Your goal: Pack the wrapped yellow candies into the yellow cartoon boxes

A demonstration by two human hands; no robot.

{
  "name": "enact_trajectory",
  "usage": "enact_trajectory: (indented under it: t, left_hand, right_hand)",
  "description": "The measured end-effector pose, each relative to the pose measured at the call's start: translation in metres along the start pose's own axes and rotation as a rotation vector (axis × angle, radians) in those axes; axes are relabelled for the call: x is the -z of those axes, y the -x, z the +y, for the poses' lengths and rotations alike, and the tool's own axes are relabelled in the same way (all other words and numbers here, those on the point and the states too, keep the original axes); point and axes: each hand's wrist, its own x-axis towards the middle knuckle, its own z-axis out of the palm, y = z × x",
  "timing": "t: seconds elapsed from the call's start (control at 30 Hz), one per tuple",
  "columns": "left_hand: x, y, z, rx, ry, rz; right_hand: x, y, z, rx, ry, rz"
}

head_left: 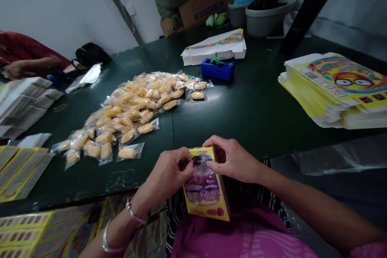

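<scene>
A yellow and purple box (pixel 205 193) leans upright at the table's front edge, close to my body. My left hand (pixel 173 169), with bracelets at the wrist, has its thumb and fingers pinched at the box's upper left side. On the upper right, my right hand (pixel 234 159) grips the same box, fingers at the top edge and thumb on the front. Beyond my hands lies a pile of yellow pieces in clear wrappers (pixel 133 105). A blue tape dispenser (pixel 217 69) stands behind the pile, to its right.
Stacked flat yellow cartons (pixel 341 88) lie at the right, white cartons (pixel 216 48) at the back. More boxes (pixel 24 105) fill the left side, near a person in red (pixel 30 54). Grey tubs (pixel 266 16) and a tall black object (pixel 311 12) stand at the back right.
</scene>
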Motion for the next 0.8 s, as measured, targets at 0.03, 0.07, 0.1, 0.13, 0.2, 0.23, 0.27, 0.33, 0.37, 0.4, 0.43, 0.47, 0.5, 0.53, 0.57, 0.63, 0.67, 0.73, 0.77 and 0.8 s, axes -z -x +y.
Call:
enact_trajectory:
  t: [0.03,0.07,0.1,0.13,0.2,0.23,0.27,0.33,0.37,0.4,0.43,0.47,0.5,0.53,0.57,0.63,0.67,0.73,0.77,0.8]
  left_hand:
    - [0.009,-0.005,-0.002,0.012,0.01,-0.039]
    - [0.02,-0.01,-0.003,0.02,0.007,-0.078]
    - [0.03,-0.015,-0.004,0.023,-0.009,-0.118]
    - [0.041,-0.021,-0.004,0.017,-0.039,-0.158]
    - [0.06,-0.034,-0.004,-0.006,-0.117,-0.233]
    - [0.069,-0.042,-0.004,-0.023,-0.155,-0.258]
    - [0.076,-0.05,-0.004,-0.042,-0.195,-0.271]
    - [0.087,-0.068,-0.007,-0.084,-0.275,-0.29]
    - [0.09,-0.077,-0.009,-0.107,-0.313,-0.303]
    - [0.093,-0.086,-0.013,-0.124,-0.343,-0.323]
    - [0.096,-0.095,-0.017,-0.137,-0.361,-0.349]
    - [0.098,-0.103,-0.022,-0.146,-0.365,-0.374]
    - [0.1,-0.111,-0.026,-0.152,-0.358,-0.393]
    - [0.103,-0.117,-0.031,-0.153,-0.345,-0.4]
    - [0.107,-0.123,-0.034,-0.151,-0.333,-0.398]
    - [0.116,-0.133,-0.039,-0.148,-0.318,-0.384]
    - [0.122,-0.136,-0.04,-0.141,-0.308,-0.384]
    - [0.132,-0.141,-0.041,-0.131,-0.281,-0.397]
    - [0.136,-0.143,-0.041,-0.138,-0.26,-0.404]
    - [0.14,-0.145,-0.041,-0.153,-0.227,-0.408]
  right_hand:
    - [0.002,-0.002,0.001,-0.008,-0.005,-0.026]
    - [0.004,-0.004,0.002,-0.014,-0.01,-0.053]
    - [0.005,-0.006,0.002,-0.018,-0.016,-0.08]
    - [0.007,-0.01,0.003,-0.018,-0.025,-0.099]
    - [0.01,-0.021,0.004,-0.004,-0.05,-0.109]
    - [0.011,-0.028,0.005,0.009,-0.062,-0.107]
    - [0.013,-0.036,0.005,0.021,-0.072,-0.105]
    - [0.016,-0.055,0.008,0.034,-0.072,-0.128]
    - [0.017,-0.064,0.009,0.029,-0.063,-0.156]
    - [0.019,-0.072,0.01,0.019,-0.052,-0.189]
    - [0.021,-0.078,0.011,0.005,-0.043,-0.224]
    - [0.022,-0.082,0.011,-0.014,-0.038,-0.262]
    - [0.024,-0.085,0.011,-0.036,-0.038,-0.305]
    - [0.025,-0.086,0.011,-0.059,-0.036,-0.351]
    - [0.026,-0.085,0.009,-0.081,-0.022,-0.391]
    - [0.028,-0.08,0.005,-0.099,0.07,-0.425]
    - [0.029,-0.077,0.003,-0.09,0.139,-0.414]
    - [0.032,-0.072,0.0,-0.066,0.276,-0.371]
    - [0.035,-0.072,-0.001,-0.056,0.322,-0.366]
    - [0.039,-0.072,-0.001,-0.051,0.349,-0.384]
